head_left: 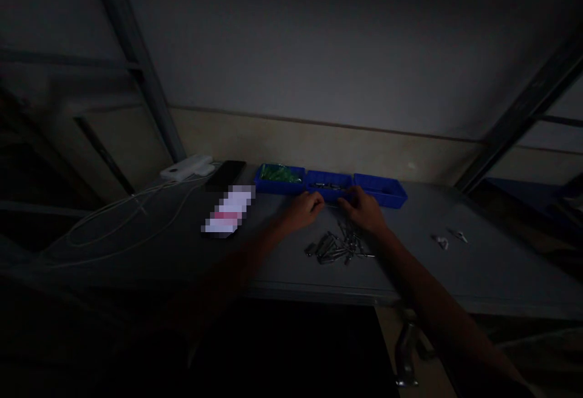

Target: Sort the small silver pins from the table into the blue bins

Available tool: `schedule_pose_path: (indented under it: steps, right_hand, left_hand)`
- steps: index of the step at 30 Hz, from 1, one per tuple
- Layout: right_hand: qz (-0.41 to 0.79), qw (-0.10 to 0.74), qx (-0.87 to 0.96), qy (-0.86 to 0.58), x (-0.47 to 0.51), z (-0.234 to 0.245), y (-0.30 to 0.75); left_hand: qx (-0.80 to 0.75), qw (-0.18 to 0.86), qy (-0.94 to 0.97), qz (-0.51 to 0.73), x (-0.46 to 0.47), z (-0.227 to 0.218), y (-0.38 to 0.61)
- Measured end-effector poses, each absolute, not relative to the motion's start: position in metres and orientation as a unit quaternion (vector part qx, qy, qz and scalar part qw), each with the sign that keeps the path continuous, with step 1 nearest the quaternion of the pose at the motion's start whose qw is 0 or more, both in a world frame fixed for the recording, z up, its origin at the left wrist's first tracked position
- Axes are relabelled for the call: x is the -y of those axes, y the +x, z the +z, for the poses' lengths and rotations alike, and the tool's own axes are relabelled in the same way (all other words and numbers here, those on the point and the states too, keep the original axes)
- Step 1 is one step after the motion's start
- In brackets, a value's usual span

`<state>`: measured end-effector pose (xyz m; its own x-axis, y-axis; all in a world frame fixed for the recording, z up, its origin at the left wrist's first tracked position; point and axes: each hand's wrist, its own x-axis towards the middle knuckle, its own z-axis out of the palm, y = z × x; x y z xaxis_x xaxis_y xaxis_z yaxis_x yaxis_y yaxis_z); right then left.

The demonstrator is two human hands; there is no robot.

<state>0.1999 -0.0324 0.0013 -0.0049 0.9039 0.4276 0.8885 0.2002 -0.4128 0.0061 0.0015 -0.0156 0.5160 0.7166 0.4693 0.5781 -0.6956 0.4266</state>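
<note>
The scene is dim. My left hand [306,208] and my right hand [363,208] rest close together on a grey table [478,264], just in front of the middle blue bin [328,184]. Their fingertips meet around a thin metal part [331,205] that I can barely make out. A pile of several small metal pieces [339,247] lies on the table just under my right wrist. The middle bin holds a few more metal pieces. The left blue bin [279,178] holds green items, and the right blue bin [381,190] looks empty.
A white power adapter [186,168] with looping white cables [118,222] lies at the back left, beside a dark phone [226,174] and a blurred card [229,211]. Two small metal bits [449,239] lie to the right. Metal frame posts stand at both sides.
</note>
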Motion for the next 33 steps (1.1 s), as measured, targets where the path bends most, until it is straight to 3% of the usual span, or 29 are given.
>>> schedule_pose_path:
  steps: [11, 20, 24, 33]
  right_hand:
    - [-0.023, 0.213, 0.656, -0.724, 0.027, 0.001, 0.203]
    - [-0.027, 0.267, 0.756, -0.597, 0.042, 0.009, 0.19]
    - [-0.019, 0.249, 0.805, -0.538, 0.044, 0.007, 0.183]
    - [-0.036, 0.209, 0.8, -0.561, 0.042, 0.0, 0.179]
  left_hand:
    - [-0.374, 0.113, 0.869, 0.302, 0.001, -0.015, 0.008]
    - [-0.388, 0.109, 0.858, 0.318, -0.001, -0.015, 0.006]
    - [-0.394, 0.11, 0.851, 0.328, -0.002, -0.015, 0.006]
    - [-0.404, 0.103, 0.853, 0.313, -0.003, -0.016, 0.008]
